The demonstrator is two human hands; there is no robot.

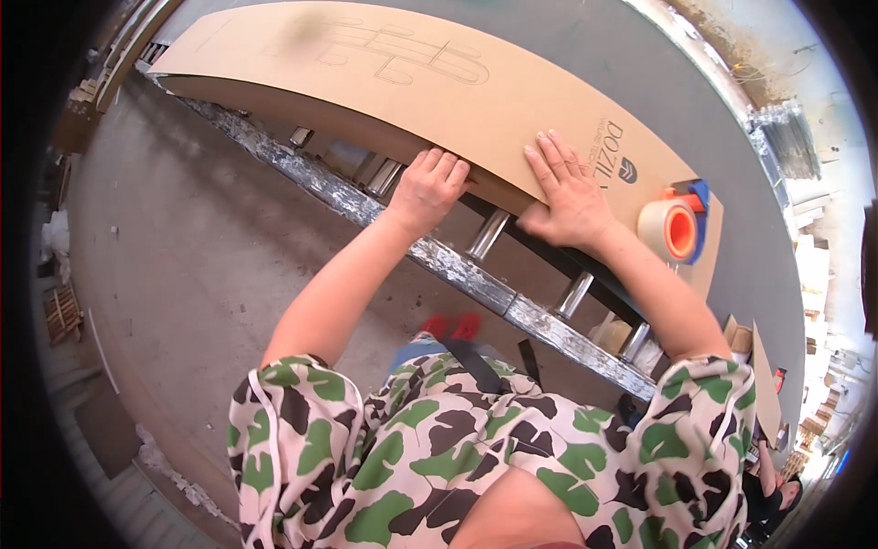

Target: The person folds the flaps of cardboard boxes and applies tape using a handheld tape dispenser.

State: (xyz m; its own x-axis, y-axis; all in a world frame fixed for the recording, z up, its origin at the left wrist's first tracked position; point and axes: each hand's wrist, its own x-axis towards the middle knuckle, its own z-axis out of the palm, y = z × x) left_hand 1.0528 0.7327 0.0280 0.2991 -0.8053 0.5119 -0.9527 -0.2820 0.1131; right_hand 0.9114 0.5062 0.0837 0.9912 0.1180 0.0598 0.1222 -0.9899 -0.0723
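Observation:
A long, flat cardboard box [512,101] with printed line drawings and dark lettering lies in front of me, bent by the lens. My left hand [428,194] has its fingers curled at the box's near edge, gripping it; the thumb is mostly hidden. Flat on the top face, close to that same edge, rests my right hand [569,194] with its fingers stretched out. To the right of it, a tape dispenser [701,215] in blue and orange lies on the box, carrying a roll of pale tape [655,233].
Under the box runs a roller conveyor with a worn, paint-chipped rail [466,279] and metal rollers [487,235] with gaps between them. A dark grey surface [768,265] extends beyond the box. Another person [773,494] is at the lower right, near an upright cardboard piece [766,389].

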